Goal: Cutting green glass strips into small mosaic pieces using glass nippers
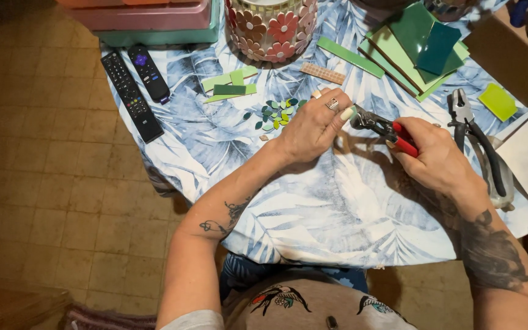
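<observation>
Looking down from my head camera, I see my right hand (436, 160) closed around the red handles of the nippers (385, 129), whose metal head points left toward my other hand. My left hand (310, 126) is curled shut, thumb and fingertips pinched at the nippers' head (whatever small piece sits between them is too tiny for me to make out), with a ring on one finger. Both hands hover over the table (313, 208), covered in a blue-and-white leaf-print cloth. Just beyond my left hand lies a small heap of cut green bits (276, 113), and past that a few pale green strips (230, 83). A stack of green tiles (414, 52) sits at the far right, with a lone lime tile (497, 101) near it. Beside my right hand rests a second pair of pliers (475, 137) with black handles, untouched. Two black remote controls (135, 85) lie at the left edge of the table, and a flower-patterned mosaic pot (271, 27) stands at the far side.
</observation>
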